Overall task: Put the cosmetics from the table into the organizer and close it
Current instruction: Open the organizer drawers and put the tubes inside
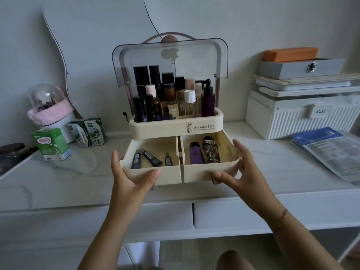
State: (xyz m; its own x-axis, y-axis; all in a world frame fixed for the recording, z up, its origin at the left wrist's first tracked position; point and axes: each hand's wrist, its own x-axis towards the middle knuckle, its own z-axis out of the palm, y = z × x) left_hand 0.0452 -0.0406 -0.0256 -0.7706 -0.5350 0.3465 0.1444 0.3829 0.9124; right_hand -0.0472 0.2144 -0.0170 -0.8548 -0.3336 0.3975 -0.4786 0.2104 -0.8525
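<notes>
My left hand [132, 178] and right hand [240, 168] are spread, gripping nothing, thumbs pressing the left drawer [167, 173] and right drawer [196, 173] to push both in. The cosmetics [196, 153] already sit inside the organizer [175, 127], lid [194, 55] up.

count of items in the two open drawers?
5. Three small dark tubes lie in the left drawer; a purple bottle and a striped dark tube in the right drawer. Front walls may hide more.
</notes>
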